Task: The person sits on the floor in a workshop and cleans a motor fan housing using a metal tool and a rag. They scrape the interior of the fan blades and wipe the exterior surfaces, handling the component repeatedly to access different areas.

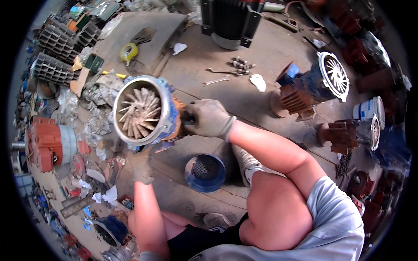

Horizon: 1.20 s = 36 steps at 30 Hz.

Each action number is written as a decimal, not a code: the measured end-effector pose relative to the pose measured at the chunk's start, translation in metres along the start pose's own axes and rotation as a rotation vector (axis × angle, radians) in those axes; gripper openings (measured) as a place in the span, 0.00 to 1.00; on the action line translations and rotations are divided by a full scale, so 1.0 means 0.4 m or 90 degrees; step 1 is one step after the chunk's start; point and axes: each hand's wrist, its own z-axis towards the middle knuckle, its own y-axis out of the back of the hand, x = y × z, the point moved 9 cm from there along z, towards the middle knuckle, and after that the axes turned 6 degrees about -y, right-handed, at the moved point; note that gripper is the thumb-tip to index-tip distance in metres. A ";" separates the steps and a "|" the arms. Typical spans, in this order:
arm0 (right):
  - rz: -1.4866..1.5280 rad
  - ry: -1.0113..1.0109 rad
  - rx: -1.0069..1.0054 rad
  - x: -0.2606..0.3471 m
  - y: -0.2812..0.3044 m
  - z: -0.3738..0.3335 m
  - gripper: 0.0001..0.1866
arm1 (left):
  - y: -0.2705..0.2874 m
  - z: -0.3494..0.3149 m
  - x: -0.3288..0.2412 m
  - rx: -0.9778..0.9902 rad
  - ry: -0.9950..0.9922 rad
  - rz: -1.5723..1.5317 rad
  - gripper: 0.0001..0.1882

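A blue and rusty electric motor (174, 122) is held up in front of me, tilted so that its round metal rim and dirty fan (140, 112) face me. My right hand (212, 118), in a grey work glove, is closed around the dark end on the motor's right side. Below the rim, my gloved left hand (143, 167) grips the underside; its fingertips are hidden behind the motor. A blue fan cover (204, 173) with a perforated bottom lies on the floor just under the motor, touched by neither hand.
Two more rusty motors (300, 93) (342, 134) stand to the right, beside a white bucket (369, 108). Wrenches (216, 81) and bolts (241, 65) lie ahead. A large black motor (230, 24) stands at the far side. Yellow tape (128, 52), a red motor (48, 143) and scrap crowd the left.
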 end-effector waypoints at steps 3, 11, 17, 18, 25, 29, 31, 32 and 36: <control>0.061 -0.021 -0.039 0.008 0.017 -0.018 0.15 | -0.025 -0.003 -0.042 0.002 0.008 -0.056 0.29; 0.014 0.015 -0.058 0.028 0.016 -0.004 0.15 | -0.004 -0.016 -0.076 -0.057 -0.002 -0.004 0.28; 0.063 0.035 0.004 0.023 0.006 0.001 0.17 | 0.026 -0.002 0.085 0.026 0.055 -0.131 0.24; 0.044 -0.007 0.030 0.018 0.007 -0.005 0.17 | 0.008 -0.003 0.095 0.042 0.073 -0.163 0.25; 0.043 -0.011 0.012 -0.012 0.005 -0.008 0.17 | -0.013 0.009 0.028 0.064 0.026 -0.026 0.25; 0.047 0.014 0.019 0.023 0.014 0.006 0.16 | 0.017 0.035 0.042 0.073 -0.023 0.054 0.28; 0.064 -0.011 -0.023 0.007 0.027 -0.008 0.16 | 0.005 0.022 0.017 0.062 -0.059 0.069 0.21; 0.075 -0.021 -0.038 0.004 0.023 -0.011 0.16 | 0.010 0.016 0.023 0.056 -0.064 0.076 0.19; 0.009 -0.059 0.026 0.010 -0.014 -0.005 0.15 | 0.032 0.019 0.076 0.051 -0.035 0.025 0.20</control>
